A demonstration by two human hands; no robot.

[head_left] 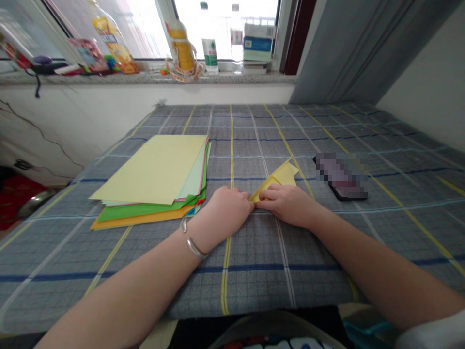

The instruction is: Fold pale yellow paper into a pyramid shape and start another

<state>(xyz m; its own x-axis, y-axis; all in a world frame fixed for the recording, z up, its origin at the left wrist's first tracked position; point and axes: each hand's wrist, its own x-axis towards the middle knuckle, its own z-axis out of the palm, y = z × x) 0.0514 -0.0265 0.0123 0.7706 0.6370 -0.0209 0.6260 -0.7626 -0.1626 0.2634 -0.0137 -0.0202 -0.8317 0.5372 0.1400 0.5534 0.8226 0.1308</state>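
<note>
A folded piece of yellow paper [279, 174] lies on the checked tablecloth, its narrow end pointing toward my left hand and its wider flaps spreading up and right. My left hand [231, 209], with a silver bangle at the wrist, has its fingers curled and closed at the paper's narrow tip. My right hand [286, 203] presses its bent fingers on the paper's lower edge, close beside the left fingertips. Part of the paper is hidden under the right fingers. Left of my hands sits a stack of coloured paper [156, 167], pale yellow on top, green and orange below.
A phone [341, 177] with a blurred screen rests to the right on the checked tablecloth [250, 281]. Bottles, a yellow cup [182, 53], a green-and-white tube [209, 55] and a stack of boxes [257, 48] line the windowsill behind. A grey curtain [341, 53] hangs at the back right.
</note>
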